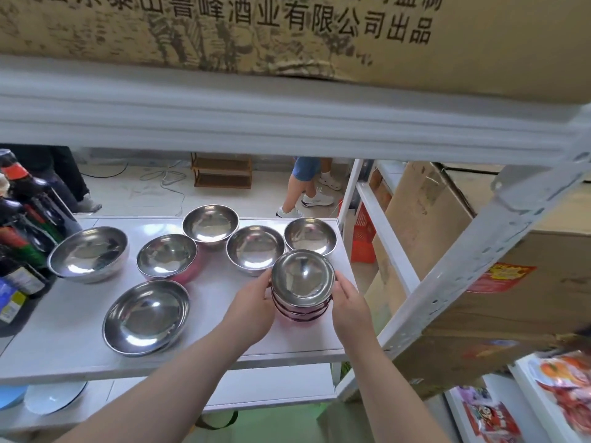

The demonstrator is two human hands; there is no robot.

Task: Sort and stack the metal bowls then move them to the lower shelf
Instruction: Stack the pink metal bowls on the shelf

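Cupped stack (302,290) at shelf (80,340) right edge, left hand (252,306) and right hand (350,306) fingers gripping its sides. Probably light, rigid, slippery steel; better held low, near base.

White shelf board (224,340), middle tier of a white metal rack. On it: six single steel bowls and one stack of bowls (302,290) at the right front. A wide shallow bowl (146,316) sits front left, possibly two nested. Dark sauce bottles (22,225) crowd the left end. The lower shelf (271,383) carries pale blue plates (54,396) at left.
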